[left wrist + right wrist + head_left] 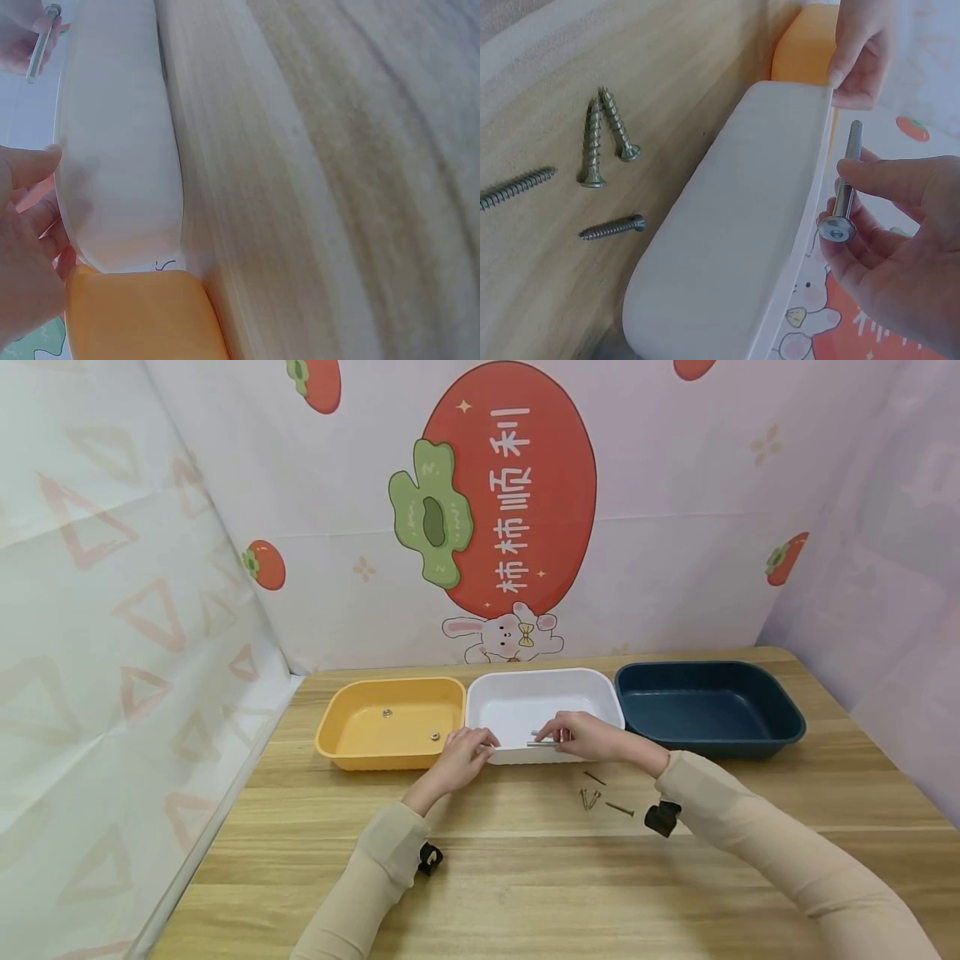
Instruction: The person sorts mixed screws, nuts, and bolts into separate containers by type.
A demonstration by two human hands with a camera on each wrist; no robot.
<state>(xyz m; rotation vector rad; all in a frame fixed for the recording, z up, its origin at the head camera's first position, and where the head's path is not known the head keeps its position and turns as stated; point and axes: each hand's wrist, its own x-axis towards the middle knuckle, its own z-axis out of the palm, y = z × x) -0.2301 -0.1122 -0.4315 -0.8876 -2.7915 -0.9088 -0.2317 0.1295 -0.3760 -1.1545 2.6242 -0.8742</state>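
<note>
A silver bolt (pixel 845 195) with a round socket head and a threaded end is pinched between the thumb and fingers of my right hand (pixel 588 737). In the head view this hand is over the front rim of the white tray (pixel 491 697). My left hand (pixel 461 758) grips that tray's rim near its front left corner, thumb (pixel 34 163) outside and fingers inside. Just beyond the held bolt, another small silver piece shows in the white tray, partly hidden by the right hand. Several brass-coloured screws (pixel 592 146) lie on the table in front of the tray.
Left of the white tray stands a yellow tray (pixel 390 762) with two small silver nuts (pixel 387 713) in it. A dark blue tray (pixel 716 748) stands on the right. The wooden table (pixel 525 885) meets a printed cloth backdrop (pixel 637 593) behind the trays.
</note>
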